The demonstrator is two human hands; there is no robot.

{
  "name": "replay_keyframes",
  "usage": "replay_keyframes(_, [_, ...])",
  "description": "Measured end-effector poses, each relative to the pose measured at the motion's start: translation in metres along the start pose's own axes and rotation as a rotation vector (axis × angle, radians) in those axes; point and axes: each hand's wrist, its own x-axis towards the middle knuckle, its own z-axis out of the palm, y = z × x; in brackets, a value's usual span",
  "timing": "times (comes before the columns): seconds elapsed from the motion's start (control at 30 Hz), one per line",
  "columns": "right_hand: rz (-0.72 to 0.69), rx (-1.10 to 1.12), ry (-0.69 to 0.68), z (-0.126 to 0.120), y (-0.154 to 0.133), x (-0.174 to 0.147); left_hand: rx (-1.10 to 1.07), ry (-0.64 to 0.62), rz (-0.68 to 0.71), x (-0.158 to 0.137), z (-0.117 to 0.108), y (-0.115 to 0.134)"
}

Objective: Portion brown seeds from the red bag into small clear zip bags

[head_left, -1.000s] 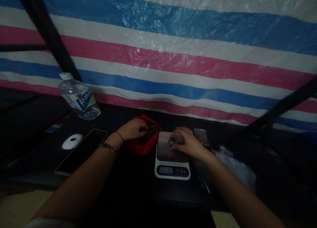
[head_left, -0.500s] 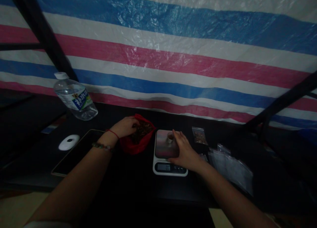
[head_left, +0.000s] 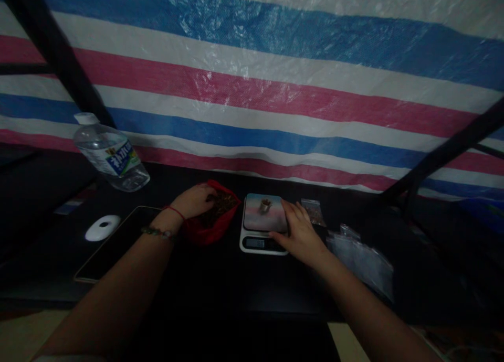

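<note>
My left hand [head_left: 195, 200] reaches over the left rim of a red cloth-like bag [head_left: 208, 233] full of dried brown bits [head_left: 223, 202]. Its fingers are curled and the tips are hidden among the bits. My right hand [head_left: 301, 233] grips the right side of a white digital scale [head_left: 246, 245], thumb by the front of the plate and fingers along its right edge. On the reflective plate stands a small metallic cup [head_left: 265, 206] with brown material at its top. Digits show on the display [head_left: 255, 243], too blurred to read surely.
A small zip bag [head_left: 313, 212] of brown bits lies behind my right hand. Empty clear zip bags [head_left: 362, 262] are at the right. A tablet-like dark slab [head_left: 114, 249], a white rounded device [head_left: 103, 228] and a plastic bottle [head_left: 112, 157] are at the left. Striped sheeting [head_left: 252, 89] hangs behind.
The scale, with the cup on it, has slid away from me along with my right hand. My left hand stays at the red bag. The view has shifted slightly.
</note>
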Motion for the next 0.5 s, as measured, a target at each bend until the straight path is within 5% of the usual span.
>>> replay_keyframes(0.13, [0.117,-0.17,-0.035,-0.017,0.005,-0.053,-0.002,0.02,0.002,0.002,0.007,0.005])
replay_keyframes(0.27, [0.206,-0.241,-0.109,-0.006,0.015,-0.097,-0.016,0.021,0.028,0.003,0.008,0.011])
replay_keyframes(0.5, [0.18,-0.125,-0.113,0.002,0.03,-0.103,-0.035,0.076,-0.003,0.003,0.005,0.014])
